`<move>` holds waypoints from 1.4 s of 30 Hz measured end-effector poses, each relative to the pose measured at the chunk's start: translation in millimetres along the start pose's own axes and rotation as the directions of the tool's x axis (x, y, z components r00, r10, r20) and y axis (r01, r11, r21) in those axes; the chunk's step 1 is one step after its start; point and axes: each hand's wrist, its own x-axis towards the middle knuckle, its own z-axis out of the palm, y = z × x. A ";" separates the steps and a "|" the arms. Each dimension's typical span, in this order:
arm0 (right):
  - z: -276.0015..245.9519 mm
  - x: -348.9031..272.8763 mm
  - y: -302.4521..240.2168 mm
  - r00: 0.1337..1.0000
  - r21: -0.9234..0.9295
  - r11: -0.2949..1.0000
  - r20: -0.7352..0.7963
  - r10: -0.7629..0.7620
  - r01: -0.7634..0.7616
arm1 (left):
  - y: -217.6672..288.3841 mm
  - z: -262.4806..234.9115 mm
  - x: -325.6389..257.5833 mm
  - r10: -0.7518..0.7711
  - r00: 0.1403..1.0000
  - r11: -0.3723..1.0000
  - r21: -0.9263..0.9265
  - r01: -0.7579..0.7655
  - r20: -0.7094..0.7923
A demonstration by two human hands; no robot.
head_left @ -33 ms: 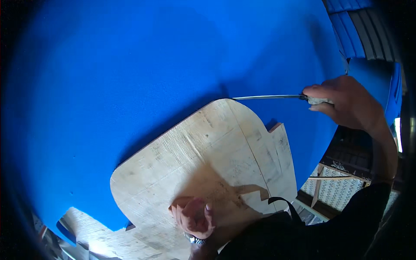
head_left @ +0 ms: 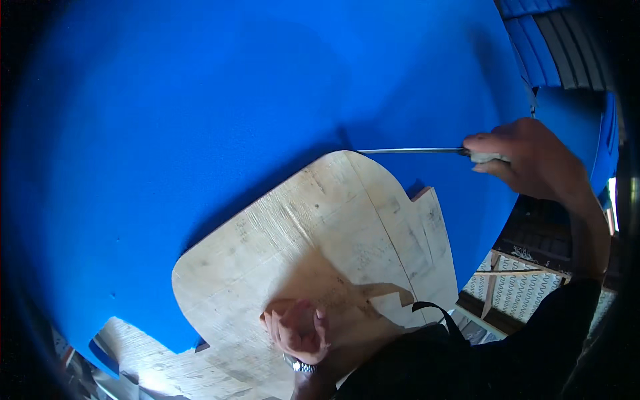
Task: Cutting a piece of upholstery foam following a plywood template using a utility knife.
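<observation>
A pale plywood template, rounded at its corners and notched at both sides, lies on a broad blue foam sheet. My left hand, wearing a metal-banded watch, rests closed on the template's near part, its fingers curled in and nothing visible in them. At the right, my right hand grips the light-coloured handle of a long thin knife. The blade runs leftward over the blue sheet, its tip end meeting the template's far rounded corner. Whether the tip is sunk into the foam cannot be seen.
Blue foam pieces and grey ones are stacked at the upper right. Below my right forearm stands a wooden frame with zigzag springs. More pale board shows at the lower left, beside the foam's cut-out edge.
</observation>
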 end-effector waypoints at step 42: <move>60.7 -83.0 408.7 0.796 0.269 0.833 -0.531 -0.290 0.483 | 269.5 417.7 124.5 -0.030 0.998 0.572 0.818 0.056 -0.047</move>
